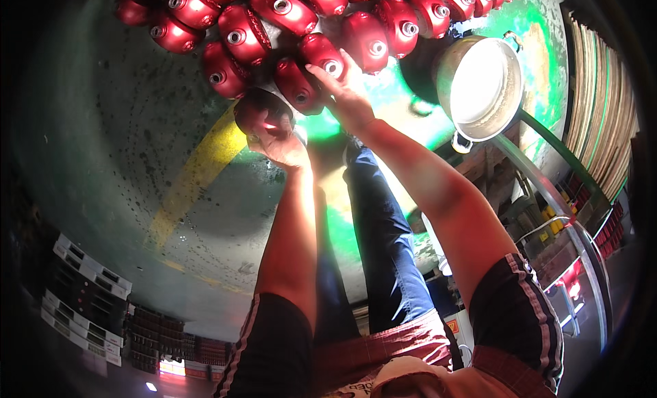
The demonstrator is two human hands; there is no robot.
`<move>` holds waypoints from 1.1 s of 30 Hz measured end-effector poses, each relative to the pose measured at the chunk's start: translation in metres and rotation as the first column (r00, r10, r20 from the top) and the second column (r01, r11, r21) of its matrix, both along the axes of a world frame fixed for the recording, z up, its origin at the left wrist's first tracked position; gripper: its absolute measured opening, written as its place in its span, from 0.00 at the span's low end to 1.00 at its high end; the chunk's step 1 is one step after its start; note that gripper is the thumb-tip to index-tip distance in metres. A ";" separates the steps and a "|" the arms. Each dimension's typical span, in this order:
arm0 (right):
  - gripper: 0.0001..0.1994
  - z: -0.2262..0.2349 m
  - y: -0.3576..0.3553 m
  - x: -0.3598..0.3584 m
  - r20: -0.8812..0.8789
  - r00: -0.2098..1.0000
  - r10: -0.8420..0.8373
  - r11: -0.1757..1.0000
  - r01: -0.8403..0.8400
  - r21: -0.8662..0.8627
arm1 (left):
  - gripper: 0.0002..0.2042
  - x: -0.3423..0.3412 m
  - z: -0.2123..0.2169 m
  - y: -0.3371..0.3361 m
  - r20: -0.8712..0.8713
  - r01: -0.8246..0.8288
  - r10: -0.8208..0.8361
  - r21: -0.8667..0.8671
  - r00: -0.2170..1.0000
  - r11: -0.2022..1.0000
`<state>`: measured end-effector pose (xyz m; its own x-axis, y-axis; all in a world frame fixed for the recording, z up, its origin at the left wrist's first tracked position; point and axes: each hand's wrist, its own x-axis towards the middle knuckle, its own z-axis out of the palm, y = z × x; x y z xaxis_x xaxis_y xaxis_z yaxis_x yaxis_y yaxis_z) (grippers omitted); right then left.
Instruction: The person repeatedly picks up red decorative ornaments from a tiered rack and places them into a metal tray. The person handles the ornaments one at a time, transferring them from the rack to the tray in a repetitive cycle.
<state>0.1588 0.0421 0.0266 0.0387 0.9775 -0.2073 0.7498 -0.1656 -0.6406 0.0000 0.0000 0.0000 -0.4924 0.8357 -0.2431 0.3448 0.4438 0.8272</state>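
On the far left, pale grey slatted crates [85, 302] are standing near the lower edge. Along the top, a crowd of glossy red, rounded metal vessels with silver threaded collars [294, 15] is stretching from left to right, packed closely in uneven rows. Below it, a worn yellow painted stripe [195, 182] is running across a dark green floor [130, 151].

Next, the person's bare left hand [279, 146] is clamping its fingers around the lower end of a darker red, rounded metal vessel [256, 107], which is sitting at the near edge of the crowd. Just to its right, another red vessel [291, 83] is lying between the two hands. The bare right hand [349, 93] is touching a bright red, collared vessel [320, 50], thumb and fingers apart around the collar; whether it is gripping firmly, I cannot tell.

Further right, a round, two-handled metal pot [446, 80] is catching strong light, and a stack of thin brown boards [602, 110] is curving along the rim.

The person appears to be setting or straightening vessels by hand; the next move is probably calling for a steady left grip and care not to knock the neighbours.
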 end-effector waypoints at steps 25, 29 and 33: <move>0.35 0.430 -0.199 0.151 -0.757 -0.649 -0.083 0.528 0.615 -0.585 | 0.36 0.022 0.400 0.042 0.993 0.520 -0.088 0.037 0.073 0.853; 0.28 0.469 -0.208 0.185 -0.602 -0.775 0.193 0.693 0.542 -0.475 | 0.36 0.135 0.442 0.033 0.855 0.647 0.357 -0.033 -0.377 0.762; 0.26 0.490 -0.207 0.226 -0.322 -0.869 0.375 0.765 0.486 -0.423 | 0.36 0.238 0.483 0.009 0.768 0.711 0.376 0.143 -0.519 0.688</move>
<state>0.3847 -0.1647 0.5170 0.4235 0.8707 -0.2499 -0.7888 0.4901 0.3710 0.2382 0.0094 0.4831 0.9651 0.2392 -0.1067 -0.2558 0.9483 -0.1878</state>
